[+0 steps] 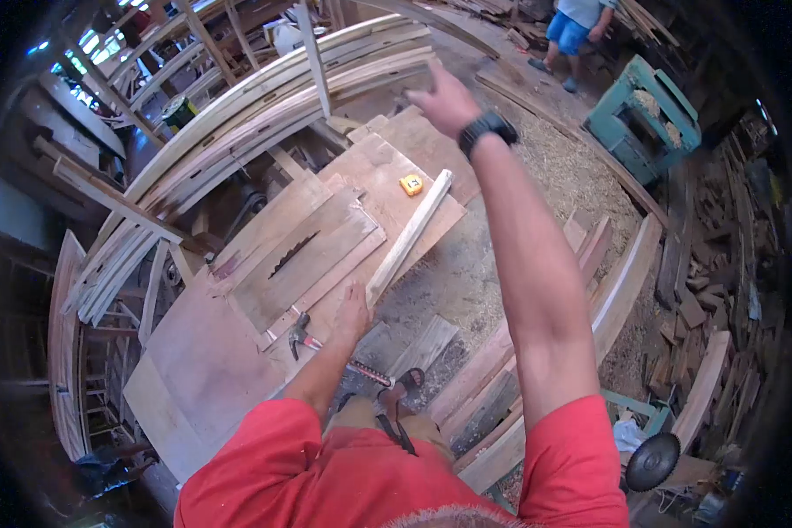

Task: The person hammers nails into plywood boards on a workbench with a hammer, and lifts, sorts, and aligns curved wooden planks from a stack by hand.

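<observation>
My left hand (354,310) is at the table's near edge, its fingers closed against the near end of a pale wooden strip (409,236). That strip lies slantwise along the right side of the wooden saw table (211,343). Raised above the far right of the table, my right hand (446,101) has its fingers stretched out and holds nothing. A yellow tape measure (411,185) sits on the board beside the strip's far end. Close to my left forearm lies a claw hammer (301,336), its handle partly hidden under that arm. A toothed saw blade (292,253) pokes up through the tabletop.
Long curved timbers (264,106) are stacked beyond the table. Thick planks (620,290) lie on the right, near a green machine (647,119). Sawdust (546,132) covers the floor. Another person (574,31) stands at the back. A round blade (653,462) is at lower right.
</observation>
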`<state>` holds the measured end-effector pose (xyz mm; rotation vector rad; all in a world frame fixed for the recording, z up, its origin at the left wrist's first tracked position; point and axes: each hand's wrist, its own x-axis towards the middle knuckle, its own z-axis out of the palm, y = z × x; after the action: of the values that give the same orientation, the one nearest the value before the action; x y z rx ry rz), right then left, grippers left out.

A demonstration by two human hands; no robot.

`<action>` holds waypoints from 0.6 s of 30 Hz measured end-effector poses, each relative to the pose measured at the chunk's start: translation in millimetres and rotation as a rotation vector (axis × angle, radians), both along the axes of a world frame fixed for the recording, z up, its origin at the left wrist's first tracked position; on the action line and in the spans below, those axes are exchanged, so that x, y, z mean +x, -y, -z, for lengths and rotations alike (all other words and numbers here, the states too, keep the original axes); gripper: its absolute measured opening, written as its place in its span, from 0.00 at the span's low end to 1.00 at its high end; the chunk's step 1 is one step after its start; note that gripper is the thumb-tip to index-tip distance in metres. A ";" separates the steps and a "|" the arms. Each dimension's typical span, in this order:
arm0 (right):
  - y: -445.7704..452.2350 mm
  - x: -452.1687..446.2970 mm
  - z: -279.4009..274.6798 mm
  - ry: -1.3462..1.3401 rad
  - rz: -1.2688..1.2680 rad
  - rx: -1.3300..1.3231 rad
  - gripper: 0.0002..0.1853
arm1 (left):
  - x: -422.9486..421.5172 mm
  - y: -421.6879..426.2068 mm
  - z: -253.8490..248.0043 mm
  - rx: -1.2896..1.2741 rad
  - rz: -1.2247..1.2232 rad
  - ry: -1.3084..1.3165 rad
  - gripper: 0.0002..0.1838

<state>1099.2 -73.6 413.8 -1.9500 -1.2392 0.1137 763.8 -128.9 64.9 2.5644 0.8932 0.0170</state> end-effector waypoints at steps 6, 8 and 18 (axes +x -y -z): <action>38.7 -38.3 83.8 -0.294 0.025 -0.023 0.39 | -0.1 3.7 -13.2 -0.041 -0.036 0.013 0.36; 85.5 -58.3 169.5 -0.420 0.075 0.027 0.36 | 3.7 4.6 -23.2 -0.092 -0.097 -0.013 0.35; 646.5 -230.3 461.2 -0.535 0.328 -1.383 0.23 | 5.0 2.8 -10.2 0.002 -0.022 0.066 0.34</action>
<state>868.9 -720.1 -47.4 -2.8680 -0.3774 1.5333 768.8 -131.7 75.1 2.5399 0.8965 0.1085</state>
